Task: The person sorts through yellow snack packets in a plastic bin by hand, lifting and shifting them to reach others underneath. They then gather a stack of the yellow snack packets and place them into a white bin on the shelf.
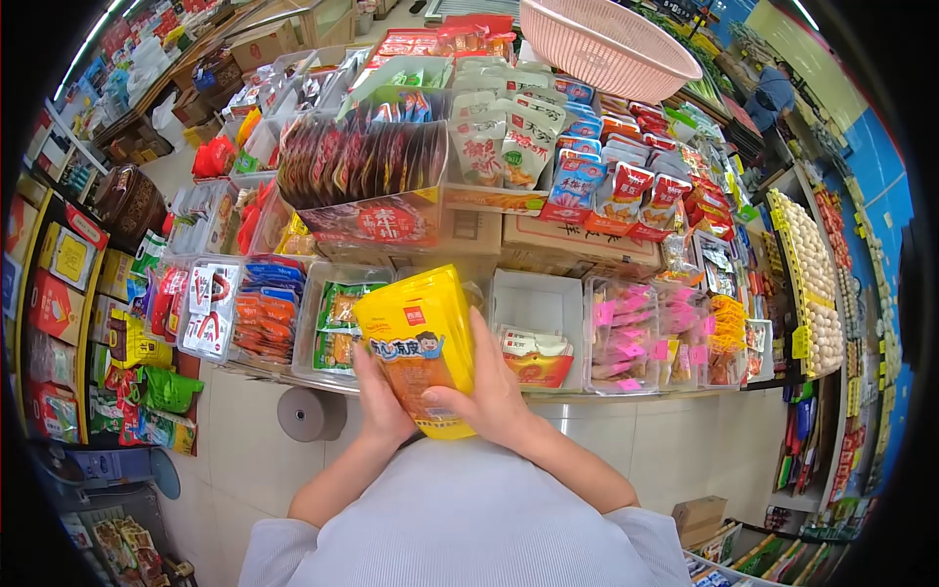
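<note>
Between both hands I hold a stack of yellow snack packets upright in front of my body. My left hand grips the packets' lower left side. My right hand wraps round their right side, with its thumb across the front. Just behind, to the left, a clear bin holds green packets. To the right of the packets stands a white bin with a few red and white packets at its near end.
Behind the bins, a box of dark brown packets sits beside white pouches. A pink basket rests at the back. Pink-tagged packets fill bins at right, near egg trays. A round roll stands below the table edge.
</note>
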`<move>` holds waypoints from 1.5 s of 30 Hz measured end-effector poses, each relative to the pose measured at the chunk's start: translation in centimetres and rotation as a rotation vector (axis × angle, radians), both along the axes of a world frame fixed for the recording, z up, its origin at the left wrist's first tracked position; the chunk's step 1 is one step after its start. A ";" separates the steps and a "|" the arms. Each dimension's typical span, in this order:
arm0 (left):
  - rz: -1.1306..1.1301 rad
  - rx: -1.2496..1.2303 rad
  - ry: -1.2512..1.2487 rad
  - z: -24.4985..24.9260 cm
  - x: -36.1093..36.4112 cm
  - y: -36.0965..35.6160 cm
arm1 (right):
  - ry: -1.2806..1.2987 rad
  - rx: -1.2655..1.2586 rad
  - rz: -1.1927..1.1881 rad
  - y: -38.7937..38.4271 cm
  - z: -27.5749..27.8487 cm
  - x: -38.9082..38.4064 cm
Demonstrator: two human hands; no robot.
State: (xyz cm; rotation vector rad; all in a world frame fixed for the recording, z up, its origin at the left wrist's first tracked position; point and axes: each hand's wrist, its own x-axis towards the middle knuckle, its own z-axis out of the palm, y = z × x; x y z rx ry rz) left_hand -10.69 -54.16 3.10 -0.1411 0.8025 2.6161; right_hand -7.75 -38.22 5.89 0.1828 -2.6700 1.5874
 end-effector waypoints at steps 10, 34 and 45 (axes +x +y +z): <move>-0.120 -0.162 0.240 -3.0 0.0 -0.8 | -0.033 -0.076 0.086 0.2 0.3 -0.2; -0.250 0.316 -0.090 -2.5 0.2 -0.1 | 0.432 0.620 0.369 0.2 5.5 -1.6; -0.306 0.281 -0.153 -3.9 -0.2 -0.6 | 0.626 0.328 0.232 2.8 5.2 -0.8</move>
